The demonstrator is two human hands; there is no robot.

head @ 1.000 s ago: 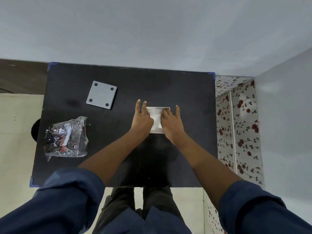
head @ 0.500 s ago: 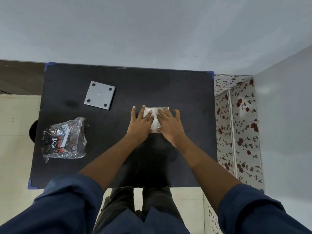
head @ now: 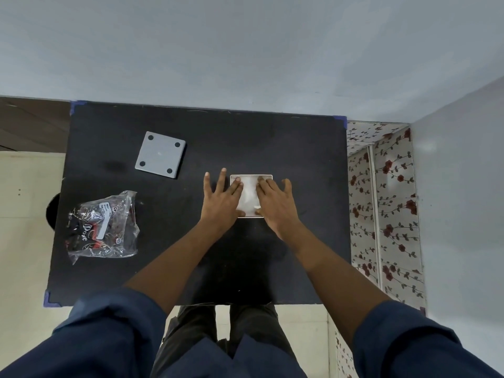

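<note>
A flat white square plate (head: 249,196) lies on the black table (head: 300,165), right of centre. My left hand (head: 222,201) lies flat with straight, spread fingers; its inner fingers and thumb press on the plate's left side. My right hand (head: 274,204) lies flat too, its fingers spread over the plate's right side. Both hands cover much of the plate. A grey square plate (head: 160,154) with a dark hole in each corner lies at the back left, apart from both hands.
A clear plastic bag (head: 102,226) of dark, red and white small items lies near the table's left edge. A pale wall runs behind the table. A flowered panel (head: 387,214) stands to the right. My legs (head: 226,331) stand at the front edge.
Both hands slid inward over the white plate and spread their fingers wider. The plate, grey plate and bag stayed where they were.
</note>
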